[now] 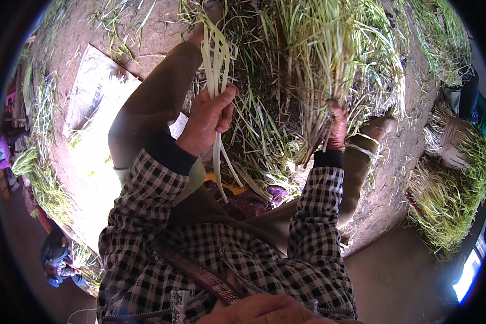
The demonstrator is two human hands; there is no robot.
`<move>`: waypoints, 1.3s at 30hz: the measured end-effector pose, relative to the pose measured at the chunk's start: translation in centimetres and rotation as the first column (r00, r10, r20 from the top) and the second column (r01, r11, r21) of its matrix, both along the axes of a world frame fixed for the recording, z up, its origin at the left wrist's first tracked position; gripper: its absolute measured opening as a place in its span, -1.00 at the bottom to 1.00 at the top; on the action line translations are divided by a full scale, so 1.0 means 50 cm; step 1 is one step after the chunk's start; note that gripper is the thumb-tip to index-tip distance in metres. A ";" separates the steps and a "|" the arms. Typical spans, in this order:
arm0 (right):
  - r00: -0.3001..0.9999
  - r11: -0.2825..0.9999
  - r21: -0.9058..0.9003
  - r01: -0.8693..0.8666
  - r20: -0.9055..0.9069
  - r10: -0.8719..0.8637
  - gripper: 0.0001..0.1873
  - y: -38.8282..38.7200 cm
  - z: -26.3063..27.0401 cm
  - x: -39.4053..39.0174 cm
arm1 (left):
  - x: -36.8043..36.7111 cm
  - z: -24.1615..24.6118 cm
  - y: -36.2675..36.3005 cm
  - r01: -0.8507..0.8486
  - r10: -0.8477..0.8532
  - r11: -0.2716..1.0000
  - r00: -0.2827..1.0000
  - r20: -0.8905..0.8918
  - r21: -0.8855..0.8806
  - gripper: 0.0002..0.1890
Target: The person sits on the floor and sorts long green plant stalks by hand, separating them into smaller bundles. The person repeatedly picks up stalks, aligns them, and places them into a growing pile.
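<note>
My left hand [208,117] is closed around several pale, flat plant strips [215,69]. Their looped ends rise above the fist and loose tails hang below it, towards my lap. On the other side, my right hand [337,125] grips a bunch of long yellow-green stalks [324,52] near its brownish lower ends. The leafy tops point away from me. Between my hands lies a loose heap of green and straw-coloured leaves [259,117]. Which stalks are inside the right fist and which only lie behind it is partly hidden.
Brown-trousered legs [154,85] frame the heap, and pale strips [360,149] circle the right ankle. A white printed sack [91,89] lies left in glaring light. More green plants [449,202] are piled at right. People [60,259] are at the lower left; another [476,101] is far right.
</note>
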State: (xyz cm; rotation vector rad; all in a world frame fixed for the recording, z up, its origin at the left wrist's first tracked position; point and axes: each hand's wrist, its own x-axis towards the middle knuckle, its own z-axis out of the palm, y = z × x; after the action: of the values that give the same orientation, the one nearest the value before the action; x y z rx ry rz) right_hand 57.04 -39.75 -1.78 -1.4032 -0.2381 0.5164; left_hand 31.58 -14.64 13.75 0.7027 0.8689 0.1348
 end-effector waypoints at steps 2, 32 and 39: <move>0.996 0.997 -0.045 0.067 -0.057 -0.070 -0.52 -0.006 -0.013 -0.001 | 0.000 -0.001 0.002 0.001 -0.001 1.000 1.000 0.008 0.002 -0.82; 0.683 0.233 -0.969 0.080 0.223 0.695 -0.71 0.216 -0.002 -0.192 | -0.007 -0.014 -0.004 -0.031 0.032 0.999 0.999 0.029 -0.032 -0.80; 0.743 0.421 -0.905 0.056 0.319 0.588 -0.77 0.181 -0.032 -0.209 | -0.015 -0.011 -0.001 0.021 -0.018 0.999 0.998 0.059 -0.034 -0.79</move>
State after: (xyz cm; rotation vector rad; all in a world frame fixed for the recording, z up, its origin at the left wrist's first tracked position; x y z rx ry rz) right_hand 46.59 -30.72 -3.36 -2.6266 -0.8593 0.4580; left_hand 30.85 -14.67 13.20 0.6714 0.8065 0.1219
